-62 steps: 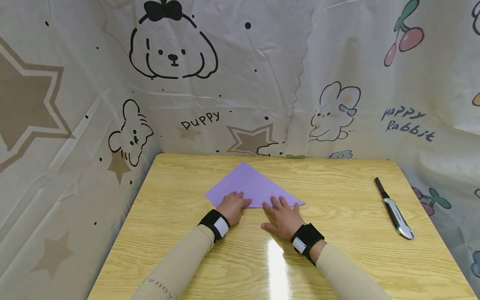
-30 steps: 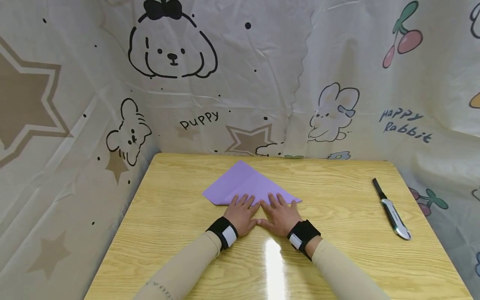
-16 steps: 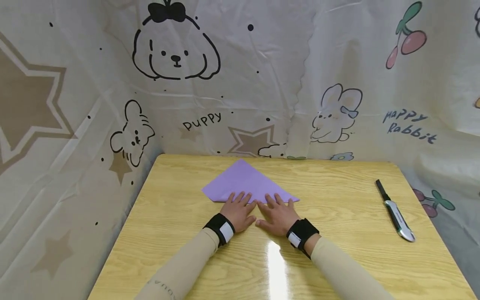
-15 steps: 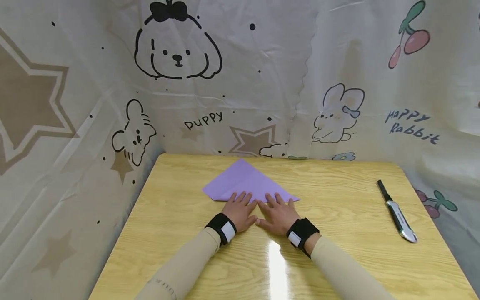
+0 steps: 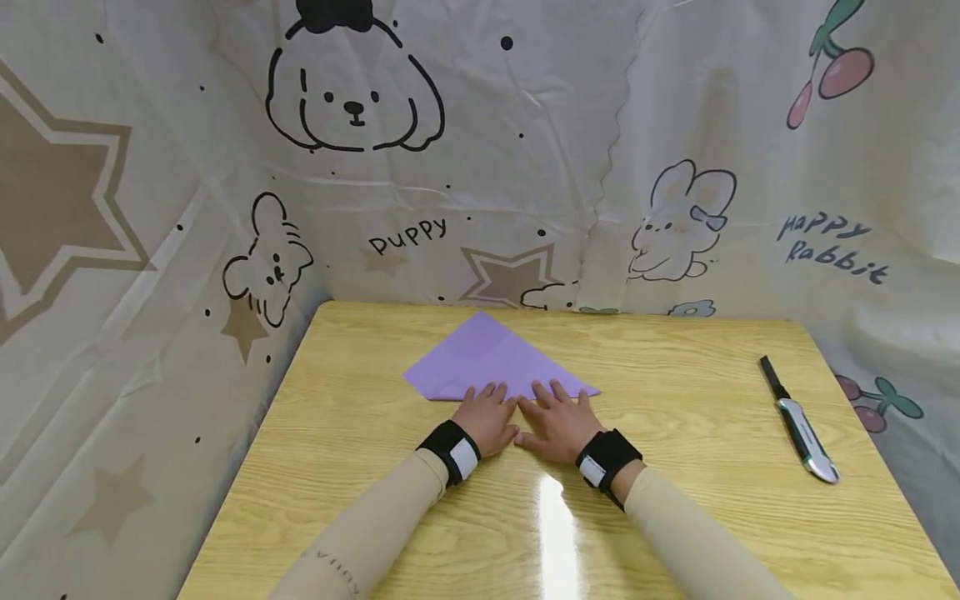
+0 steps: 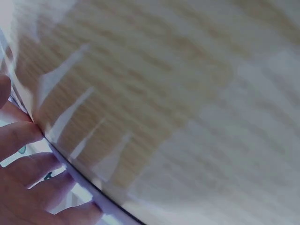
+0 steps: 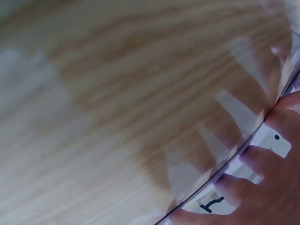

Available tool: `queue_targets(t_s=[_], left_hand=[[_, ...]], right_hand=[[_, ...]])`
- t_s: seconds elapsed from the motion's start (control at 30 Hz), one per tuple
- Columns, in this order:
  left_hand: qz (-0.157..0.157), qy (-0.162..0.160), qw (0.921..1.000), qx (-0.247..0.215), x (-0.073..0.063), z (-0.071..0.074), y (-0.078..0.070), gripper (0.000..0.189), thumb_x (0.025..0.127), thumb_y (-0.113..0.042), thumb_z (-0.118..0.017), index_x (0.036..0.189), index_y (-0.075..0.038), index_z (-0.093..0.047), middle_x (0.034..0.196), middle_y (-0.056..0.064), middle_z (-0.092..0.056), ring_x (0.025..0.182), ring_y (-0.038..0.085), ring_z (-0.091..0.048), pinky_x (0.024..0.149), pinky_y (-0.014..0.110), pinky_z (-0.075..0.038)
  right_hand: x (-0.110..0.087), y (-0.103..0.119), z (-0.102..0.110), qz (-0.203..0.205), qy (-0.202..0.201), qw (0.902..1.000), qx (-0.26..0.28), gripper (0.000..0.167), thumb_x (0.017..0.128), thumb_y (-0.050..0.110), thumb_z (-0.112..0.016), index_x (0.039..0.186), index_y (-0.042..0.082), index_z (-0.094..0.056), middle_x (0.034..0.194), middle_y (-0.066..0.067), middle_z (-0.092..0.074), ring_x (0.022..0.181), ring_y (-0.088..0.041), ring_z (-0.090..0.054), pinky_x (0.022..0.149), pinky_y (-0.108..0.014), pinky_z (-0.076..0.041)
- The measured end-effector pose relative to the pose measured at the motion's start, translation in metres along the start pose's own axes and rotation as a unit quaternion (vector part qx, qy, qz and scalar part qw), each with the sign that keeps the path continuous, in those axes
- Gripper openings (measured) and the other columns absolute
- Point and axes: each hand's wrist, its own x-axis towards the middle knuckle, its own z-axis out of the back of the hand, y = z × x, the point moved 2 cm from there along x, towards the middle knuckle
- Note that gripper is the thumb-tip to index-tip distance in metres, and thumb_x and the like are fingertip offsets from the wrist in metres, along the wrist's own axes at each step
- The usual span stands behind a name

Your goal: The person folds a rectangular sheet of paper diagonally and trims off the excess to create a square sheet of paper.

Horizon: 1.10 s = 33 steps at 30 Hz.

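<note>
Purple paper (image 5: 487,358), folded edge or not I can't tell, lies approx. 11 o'clock on the wood tabletop (image 5: 375,533), its top corner at 12, just short of the far edge. L hand (image 5: 485,421) is at the paper's 6 o'clock, R hand (image 5: 561,427) btwn 4 & 5; both wide, fingers extended & spread, tips on the near edge. Thumb tips v. close; can't tell if touching.

Vs. 2.1 s ago: paper has slid a bit toward 11 o'clock. L hand, then angled to approx. 2 w/ a clear gap to the R hand, is now right beside it, fingers nearer 12. Knife on the table hasn't moved.

Head view only: whole paper outline, plus the utility knife (image 5: 804,433) at the paper's 3 o'clock, tip to 11, & the black wristbands (image 5: 618,454). Wrist views add what head view lacks: a low angle, paper as a thin, near edge-on strip running under the fingers, & finger reflections in the glossy top. Wrist pics blurry, so fingertip contact there is unclear.
</note>
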Motion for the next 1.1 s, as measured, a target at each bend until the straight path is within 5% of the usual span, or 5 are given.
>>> queue_targets(t_s=[0.47, 0.87, 1.1], left_hand=[[-0.009, -0.014, 0.9999, 0.000, 0.002, 0.001, 0.000, 0.048, 0.095, -0.042, -0.059, 0.132, -0.012, -0.061, 0.141, 0.012, -0.050, 0.131, 0.030, -0.045, 0.098, 0.055, -0.043], [-0.009, -0.003, 0.9998, -0.020, 0.000, 0.001, 0.000, 0.049, 0.096, -0.041, -0.058, 0.136, -0.012, -0.058, 0.145, 0.014, -0.046, 0.133, 0.032, -0.043, 0.100, 0.057, -0.040], [-0.009, -0.001, 0.9998, -0.019, 0.000, 0.004, 0.000, 0.049, 0.096, -0.041, -0.058, 0.135, -0.011, -0.058, 0.144, 0.014, -0.047, 0.133, 0.032, -0.044, 0.100, 0.057, -0.041]], right_hand=[[-0.013, -0.028, 0.006, 0.010, -0.014, 0.9973, 0.071, 0.065, 0.096, 0.053, -0.052, 0.139, 0.005, -0.053, 0.145, -0.024, -0.042, 0.135, -0.047, -0.035, 0.107, -0.058, -0.032], [-0.037, -0.057, 0.005, -0.011, -0.026, 0.9970, 0.072, 0.063, 0.096, 0.049, -0.055, 0.136, 0.000, -0.055, 0.144, -0.026, -0.043, 0.132, -0.048, -0.039, 0.100, -0.062, -0.037], [-0.047, -0.073, 0.010, -0.075, -0.028, 0.9960, 0.040, 0.064, 0.094, 0.052, -0.056, 0.125, -0.003, -0.062, 0.136, -0.024, -0.052, 0.128, -0.044, -0.045, 0.101, -0.063, -0.035]])
